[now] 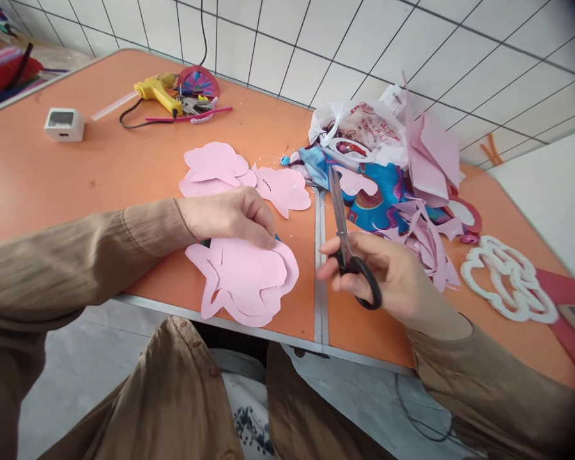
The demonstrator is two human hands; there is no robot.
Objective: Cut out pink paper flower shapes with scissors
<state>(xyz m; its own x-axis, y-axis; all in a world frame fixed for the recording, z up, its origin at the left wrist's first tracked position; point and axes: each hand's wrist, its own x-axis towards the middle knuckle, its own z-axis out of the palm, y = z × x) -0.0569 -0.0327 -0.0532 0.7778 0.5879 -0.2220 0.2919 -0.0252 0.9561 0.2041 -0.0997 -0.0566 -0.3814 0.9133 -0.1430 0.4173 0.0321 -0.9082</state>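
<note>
My right hand [383, 275] is closed on a pair of scissors [340, 217] with black handles, blades pointing up and away over the table. My left hand [234, 216] is closed, thumb pressed on the top edge of a pink cutout [244, 281] near the table's front edge. That cutout looks layered, with a cloud-like outline and an inner shape slightly lifted. Something dark blue shows behind it, mostly hidden. Beyond my left hand lie more pink cutouts [218, 163], some overlapping, and another with a small dark mark [287, 190].
A yellow glue gun [159, 91] and a small white device [64, 124] sit at the left back. On the right are a white plastic bag [364, 128], blue patterned fabric [378, 204], pink scraps [429, 249] and white cloud-shaped frames [508, 278]. A metal seam [321, 287] divides the orange tabletop.
</note>
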